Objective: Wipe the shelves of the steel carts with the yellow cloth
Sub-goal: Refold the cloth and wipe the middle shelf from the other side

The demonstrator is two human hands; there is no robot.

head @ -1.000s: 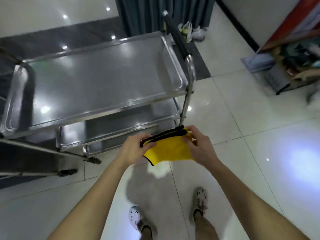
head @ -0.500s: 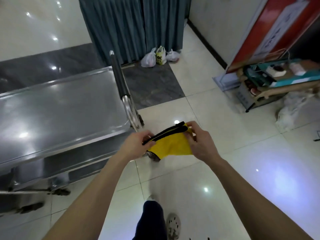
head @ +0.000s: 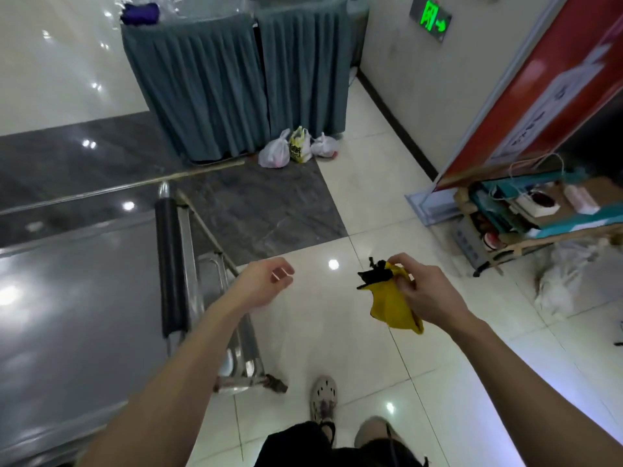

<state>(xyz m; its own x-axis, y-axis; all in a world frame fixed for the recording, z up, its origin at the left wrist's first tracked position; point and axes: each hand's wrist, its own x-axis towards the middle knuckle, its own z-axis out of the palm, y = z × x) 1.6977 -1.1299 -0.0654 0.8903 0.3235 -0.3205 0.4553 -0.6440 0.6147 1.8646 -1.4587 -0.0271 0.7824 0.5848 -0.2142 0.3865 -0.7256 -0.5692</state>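
**Q:** Head view: where is the cloth, and which hand is holding it?

**A:** The right hand [head: 424, 291] is gripping the yellow cloth [head: 391, 305], fingers and thumb curling round its bunched upper part. The black-edged end is sticking out to the left above the fingers, and the yellow remainder is hanging below the palm. The cloth is hanging in the air over the pale floor tiles [head: 371, 365], to the right of the cart [head: 84, 298] and apart from it.

**Q:** What is the left hand doing?

**A:** The left hand [head: 266, 281] is hovering with its fingers loosely curled, holding nothing. It is staying clear of the cloth and is sitting just beyond the cart's right end.

**Q:** How is the cart lying?

**A:** It is filling the left of the view. Its top shelf [head: 67, 332] is reflecting ceiling lights, and a black handle [head: 170, 264] is running along the right end. Lower steel framing and a wheel [head: 276, 385] are showing beneath the left forearm.

**Q:** What is surrounding the scene?

**A:** Three plastic bags [head: 296, 148] are lying at the foot of a grey-green table skirt [head: 236, 79]. A green sign [head: 431, 20] is glowing on the wall. A red board [head: 556, 79] is leaning at the right, with a cluttered cardboard rack [head: 539, 210] beside it. A shoe [head: 323, 396] is standing on the tiles at the bottom.
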